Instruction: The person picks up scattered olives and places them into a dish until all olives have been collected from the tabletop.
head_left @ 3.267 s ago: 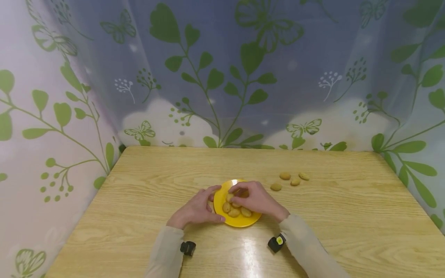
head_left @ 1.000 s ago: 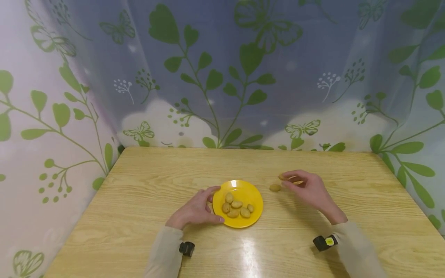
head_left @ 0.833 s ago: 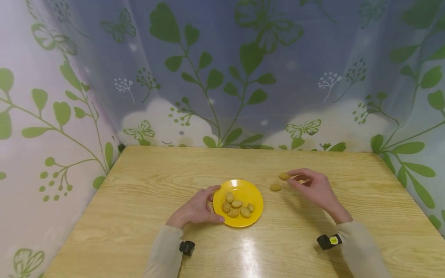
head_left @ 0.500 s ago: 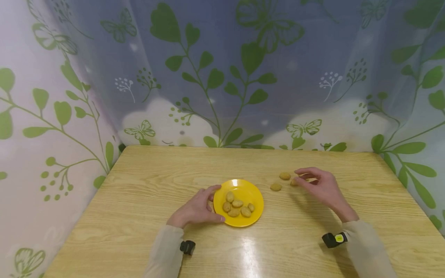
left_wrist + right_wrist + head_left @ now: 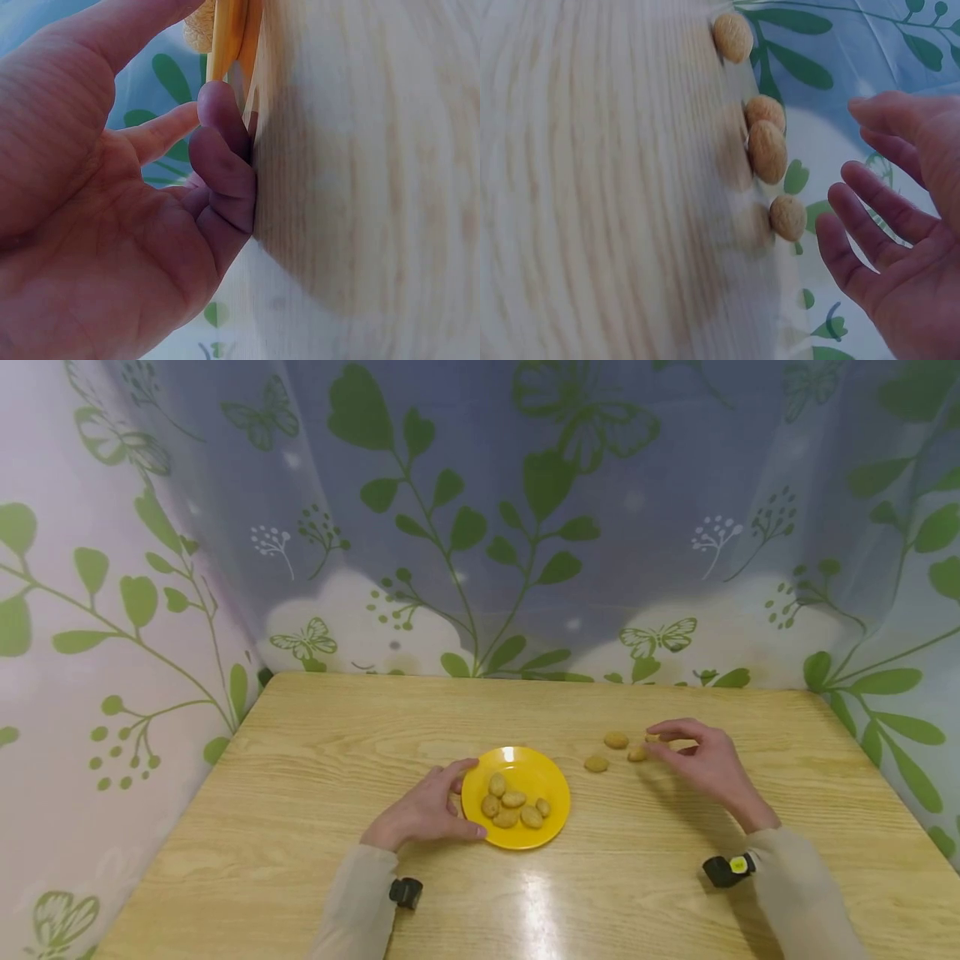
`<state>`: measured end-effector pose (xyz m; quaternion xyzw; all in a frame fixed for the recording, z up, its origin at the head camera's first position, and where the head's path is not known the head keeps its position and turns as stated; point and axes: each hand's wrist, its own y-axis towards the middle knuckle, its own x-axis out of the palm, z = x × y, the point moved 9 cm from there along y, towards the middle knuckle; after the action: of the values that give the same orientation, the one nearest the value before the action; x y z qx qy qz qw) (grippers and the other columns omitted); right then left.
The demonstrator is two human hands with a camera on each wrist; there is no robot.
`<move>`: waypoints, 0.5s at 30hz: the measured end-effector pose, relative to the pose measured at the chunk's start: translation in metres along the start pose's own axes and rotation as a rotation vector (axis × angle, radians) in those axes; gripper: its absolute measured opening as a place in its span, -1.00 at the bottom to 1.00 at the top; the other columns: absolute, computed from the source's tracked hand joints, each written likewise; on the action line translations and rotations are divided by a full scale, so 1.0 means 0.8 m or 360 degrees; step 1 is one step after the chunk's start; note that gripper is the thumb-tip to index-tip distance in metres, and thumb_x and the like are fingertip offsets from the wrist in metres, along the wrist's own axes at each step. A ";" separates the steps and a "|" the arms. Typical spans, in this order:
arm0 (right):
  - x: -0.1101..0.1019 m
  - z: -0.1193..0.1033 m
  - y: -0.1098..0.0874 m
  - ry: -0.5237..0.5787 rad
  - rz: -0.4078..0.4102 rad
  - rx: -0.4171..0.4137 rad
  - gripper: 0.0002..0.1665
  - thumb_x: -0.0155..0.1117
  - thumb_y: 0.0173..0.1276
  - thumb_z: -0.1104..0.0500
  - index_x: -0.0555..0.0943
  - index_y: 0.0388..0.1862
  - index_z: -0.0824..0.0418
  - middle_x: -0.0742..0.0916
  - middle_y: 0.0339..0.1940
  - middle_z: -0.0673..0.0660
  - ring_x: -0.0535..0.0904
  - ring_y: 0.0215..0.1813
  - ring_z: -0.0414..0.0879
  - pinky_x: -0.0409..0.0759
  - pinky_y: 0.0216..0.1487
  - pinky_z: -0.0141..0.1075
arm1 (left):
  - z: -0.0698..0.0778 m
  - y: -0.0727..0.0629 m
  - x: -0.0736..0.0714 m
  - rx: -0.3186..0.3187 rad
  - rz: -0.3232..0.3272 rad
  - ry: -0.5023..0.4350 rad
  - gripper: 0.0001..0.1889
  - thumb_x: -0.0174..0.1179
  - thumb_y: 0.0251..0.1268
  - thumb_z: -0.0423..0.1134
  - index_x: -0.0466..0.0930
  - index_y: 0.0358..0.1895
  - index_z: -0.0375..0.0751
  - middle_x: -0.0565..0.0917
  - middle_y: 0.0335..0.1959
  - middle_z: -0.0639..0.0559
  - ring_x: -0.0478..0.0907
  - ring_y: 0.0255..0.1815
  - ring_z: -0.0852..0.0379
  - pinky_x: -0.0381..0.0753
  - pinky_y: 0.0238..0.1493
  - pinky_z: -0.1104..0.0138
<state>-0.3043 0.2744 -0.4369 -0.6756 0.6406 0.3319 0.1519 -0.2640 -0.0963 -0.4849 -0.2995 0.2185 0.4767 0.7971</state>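
Observation:
A yellow plate (image 5: 551,835) lies on the table with several small, rough, tan oval nuts in the shell (image 5: 506,818) on it. My left hand (image 5: 423,810) holds the plate's left rim, thumb near the front and fingers farther back. Several more nuts (image 5: 617,740) lie loose right of the plate. My right hand (image 5: 708,764) hovers at the right end of these, fingertips partly covering the farthest one in the head view. In the right wrist view the hand (image 5: 907,202) has its fingers spread, apart from the nuts (image 5: 767,152) and holding nothing.
The wooden table (image 5: 315,743) reaches back to a curtain (image 5: 480,527) printed with leaves and butterflies. Another leafy curtain panel (image 5: 112,693) borders the left side. A small black camera (image 5: 406,893) sits at the left wrist and another camera (image 5: 726,870) at the right.
My right hand has left the plate and moved right across the loose nuts, which stay on the table. A nut it covered on the plate is now visible. My left hand stays at the rim.

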 end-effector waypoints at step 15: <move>0.000 0.039 0.013 -0.0087 -0.0052 0.0080 -0.55 0.35 0.46 -0.05 0.69 0.16 0.21 0.73 0.16 0.24 0.65 0.14 0.03 0.58 -0.08 -0.59 | -0.001 0.001 0.001 0.0000 -0.0007 -0.0028 0.05 0.62 -0.02 -0.04 0.20 0.59 0.06 0.47 0.14 -0.11 0.46 -0.22 0.11 0.49 -0.18 0.30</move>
<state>-0.3219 0.2927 -0.4573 -0.6727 0.6331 0.3314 0.1916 -0.2642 -0.0963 -0.4857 -0.2958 0.2108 0.4775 0.8000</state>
